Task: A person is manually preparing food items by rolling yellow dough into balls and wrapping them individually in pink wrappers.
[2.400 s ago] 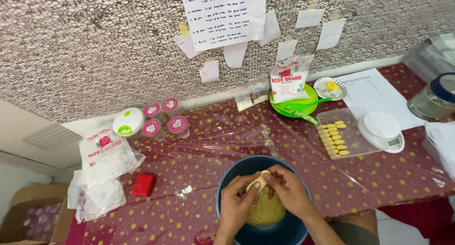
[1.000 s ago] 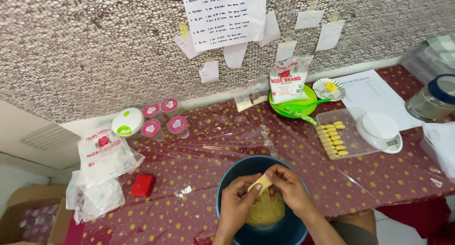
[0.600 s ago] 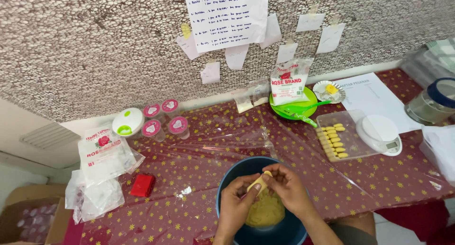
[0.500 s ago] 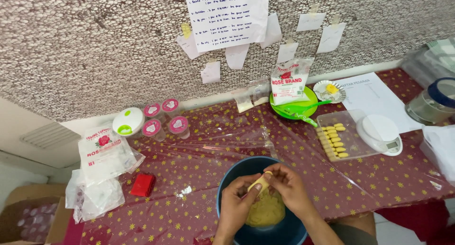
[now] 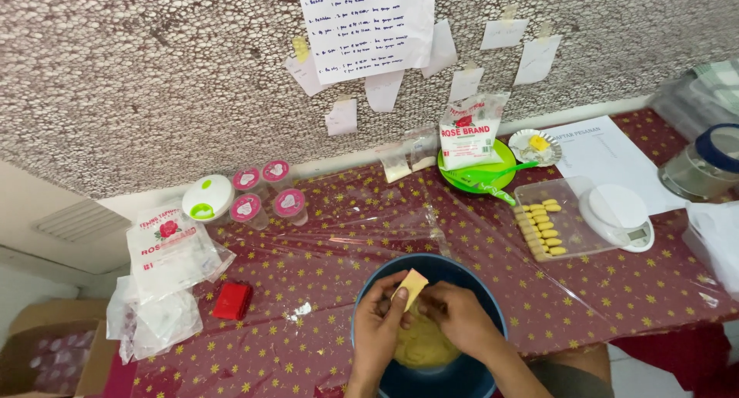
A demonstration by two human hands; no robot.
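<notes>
Both hands are over a dark blue bowl (image 5: pixel 458 272) at the near edge of the table. My left hand (image 5: pixel 381 327) pinches a small pale yellow rectangular piece (image 5: pixel 410 285), holding it upright above the bowl. My right hand (image 5: pixel 460 319) is closed beside it, fingertips touching the piece's lower side; whether it grips anything I cannot tell. A mound of yellow dough (image 5: pixel 421 344) lies in the bowl beneath the hands.
A clear tray (image 5: pixel 573 221) with several yellow dough pieces and a white kitchen scale (image 5: pixel 617 213) stand right of the bowl. Behind them are a green plate (image 5: pixel 500 178) and white bag (image 5: pixel 470 130). Left: pink-lidded cups (image 5: pixel 265 192), plastic bags (image 5: pixel 171 252), red block (image 5: pixel 232 300).
My hands stayed over the bowl, working the yellow piece between the fingers; it now stands more upright in my left hand.
</notes>
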